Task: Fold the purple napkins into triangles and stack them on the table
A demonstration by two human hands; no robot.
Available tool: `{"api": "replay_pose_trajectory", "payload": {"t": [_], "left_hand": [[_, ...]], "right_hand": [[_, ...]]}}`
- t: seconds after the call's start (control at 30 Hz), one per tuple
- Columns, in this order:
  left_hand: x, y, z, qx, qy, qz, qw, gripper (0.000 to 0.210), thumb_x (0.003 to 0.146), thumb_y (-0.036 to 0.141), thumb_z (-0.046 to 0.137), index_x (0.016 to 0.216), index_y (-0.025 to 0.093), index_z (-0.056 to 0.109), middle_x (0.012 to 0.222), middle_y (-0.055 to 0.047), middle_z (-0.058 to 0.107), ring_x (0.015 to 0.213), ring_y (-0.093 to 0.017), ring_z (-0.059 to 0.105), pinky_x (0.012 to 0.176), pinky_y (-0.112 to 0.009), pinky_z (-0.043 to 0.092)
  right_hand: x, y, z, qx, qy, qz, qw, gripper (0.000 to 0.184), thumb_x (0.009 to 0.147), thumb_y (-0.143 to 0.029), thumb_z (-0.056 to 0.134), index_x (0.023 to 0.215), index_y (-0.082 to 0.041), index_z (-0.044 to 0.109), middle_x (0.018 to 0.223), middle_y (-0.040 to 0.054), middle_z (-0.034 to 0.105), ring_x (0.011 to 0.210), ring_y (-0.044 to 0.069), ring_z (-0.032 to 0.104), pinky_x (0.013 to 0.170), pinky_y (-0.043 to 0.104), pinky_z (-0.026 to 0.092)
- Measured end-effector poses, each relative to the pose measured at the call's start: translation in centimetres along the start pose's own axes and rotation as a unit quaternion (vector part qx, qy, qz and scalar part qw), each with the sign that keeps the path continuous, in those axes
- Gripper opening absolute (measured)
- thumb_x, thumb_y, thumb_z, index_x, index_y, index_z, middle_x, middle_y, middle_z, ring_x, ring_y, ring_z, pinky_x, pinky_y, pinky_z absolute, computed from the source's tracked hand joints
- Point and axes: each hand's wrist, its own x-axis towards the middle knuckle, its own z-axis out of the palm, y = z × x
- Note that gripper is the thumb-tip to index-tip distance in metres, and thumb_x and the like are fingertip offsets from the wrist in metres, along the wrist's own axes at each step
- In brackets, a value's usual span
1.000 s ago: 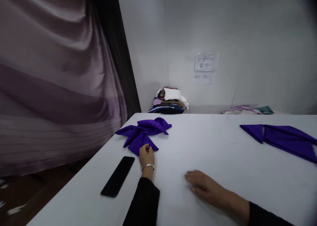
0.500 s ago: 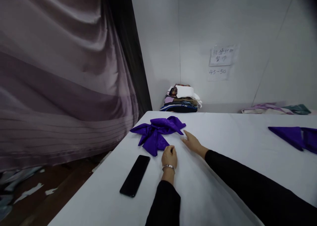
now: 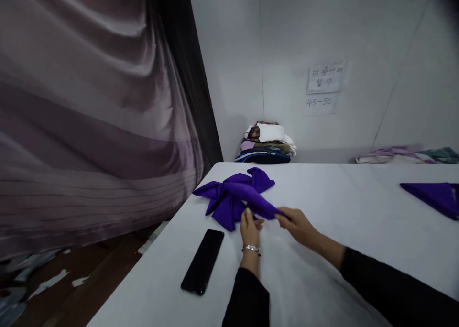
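A purple cloth [image 3: 229, 210] lies on the table, folded and gathered into several pointed flaps. My right hand [image 3: 296, 225] pinches the tip of one long flap, which stretches toward it and appears slightly raised from the tabletop. My left hand [image 3: 251, 227], with a silver bracelet at the wrist, is closed at the cloth's near right edge. Its thumb lies against the fabric; the other fingers are partly hidden. Left of that hand lies a black phone [image 3: 202, 262], flat on the table.
The white table [image 3: 322, 188] has its left edge beside a hanging mauve curtain [image 3: 107, 116]. Another purple cloth [image 3: 432, 197] lies at the right. Folded clothes [image 3: 265, 145] are stacked behind the far edge, below handwritten paper signs [image 3: 324, 81] on the wall.
My right hand has taken hold of a flap tip and drawn it toward me and to the right. My left hand stays by the cloth's near edge. The view has shifted slightly.
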Motion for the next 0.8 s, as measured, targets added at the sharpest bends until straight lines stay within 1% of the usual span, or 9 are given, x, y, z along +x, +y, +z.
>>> {"api": "replay_pose_trajectory", "payload": {"t": [0.03,0.1,0.2,0.27,0.43,0.6,0.67,0.73,0.8], "left_hand": [[0.0,0.1,0.3,-0.07,-0.006,-0.04,0.997,0.058,0.081,0.06,0.039,0.119,0.016,0.048,0.11,-0.014,0.061,0.075,-0.021,0.065,0.061,-0.03,0.05],[0.0,0.2,0.8,-0.144,-0.021,-0.075,0.986,0.069,0.08,0.065,0.035,0.124,0.013,0.044,0.118,-0.018,0.057,0.088,-0.024,0.064,0.067,-0.032,0.051],[-0.5,0.2,1.7,-0.166,-0.053,-0.074,0.982,0.068,0.078,0.067,0.035,0.123,0.017,0.046,0.12,-0.014,0.057,0.097,-0.022,0.061,0.075,-0.032,0.051],[-1.0,0.0,2.2,-0.138,-0.092,-0.059,0.984,0.063,0.076,0.065,0.044,0.118,0.018,0.05,0.112,-0.012,0.062,0.094,-0.021,0.063,0.077,-0.033,0.05],[-2.6,-0.2,2.7,-0.075,-0.151,0.008,0.986,0.043,0.064,0.043,0.071,0.097,0.017,0.062,0.096,-0.006,0.067,0.091,-0.018,0.061,0.085,-0.028,0.044],[-3.6,0.8,2.1,-0.062,-0.223,-0.003,0.973,0.036,0.062,0.043,0.07,0.082,0.014,0.064,0.076,-0.004,0.069,0.073,-0.017,0.063,0.072,-0.03,0.048],[-4.1,1.2,1.8,-0.058,-0.256,-0.019,0.965,0.034,0.066,0.044,0.067,0.075,0.012,0.063,0.067,-0.003,0.067,0.064,-0.017,0.063,0.066,-0.03,0.049],[-4.4,1.5,1.5,-0.051,-0.283,-0.029,0.957,0.032,0.073,0.043,0.06,0.074,0.012,0.063,0.064,-0.002,0.066,0.063,-0.016,0.063,0.064,-0.029,0.048],[-4.7,1.7,1.5,-0.045,-0.308,-0.038,0.95,0.029,0.077,0.04,0.055,0.078,0.012,0.063,0.068,-0.003,0.068,0.067,-0.017,0.065,0.065,-0.03,0.047]], "right_hand": [[-2.7,0.0,-0.7,0.022,-0.029,-0.004,0.999,0.026,0.085,-0.04,0.042,0.074,-0.023,0.057,0.059,-0.0027,0.053,0.054,0.014,0.048,0.053,0.024,0.037],[-7.9,0.3,-1.9,0.053,-0.069,0.044,0.995,0.027,0.087,-0.041,0.041,0.077,-0.023,0.058,0.058,-0.0025,0.052,0.052,0.014,0.046,0.05,0.025,0.036],[-13.9,1.1,-2.9,0.072,-0.097,0.112,0.986,0.027,0.086,-0.042,0.041,0.08,-0.024,0.061,0.059,-0.0019,0.052,0.052,0.014,0.045,0.049,0.024,0.036],[-16.1,1.3,-3.1,0.082,-0.101,0.137,0.982,0.027,0.085,-0.043,0.042,0.08,-0.024,0.061,0.059,-0.002,0.051,0.051,0.013,0.043,0.048,0.024,0.034],[-16.9,0.2,-3.5,0.105,-0.046,0.161,0.98,0.031,0.083,-0.048,0.044,0.068,-0.024,0.057,0.053,-0.0025,0.047,0.049,0.013,0.041,0.047,0.025,0.035],[-16.0,-1.1,-6.6,0.16,0.057,0.156,0.973,0.037,0.081,-0.05,0.048,0.055,-0.024,0.05,0.05,-0.0013,0.048,0.052,0.015,0.046,0.054,0.03,0.04],[-15.9,-0.6,-8.3,0.236,0.125,0.16,0.95,0.038,0.083,-0.049,0.046,0.054,-0.024,0.047,0.048,-0.0018,0.044,0.05,0.015,0.044,0.054,0.03,0.04],[-16.0,0.6,-9.5,0.314,0.183,0.184,0.913,0.038,0.084,-0.049,0.045,0.054,-0.025,0.045,0.047,-0.0022,0.039,0.047,0.015,0.042,0.05,0.03,0.04],[-16.4,1.9,-9.8,0.359,0.202,0.231,0.881,0.036,0.083,-0.051,0.045,0.058,-0.025,0.049,0.051,-0.0002,0.045,0.049,0.016,0.046,0.049,0.031,0.042]]}}
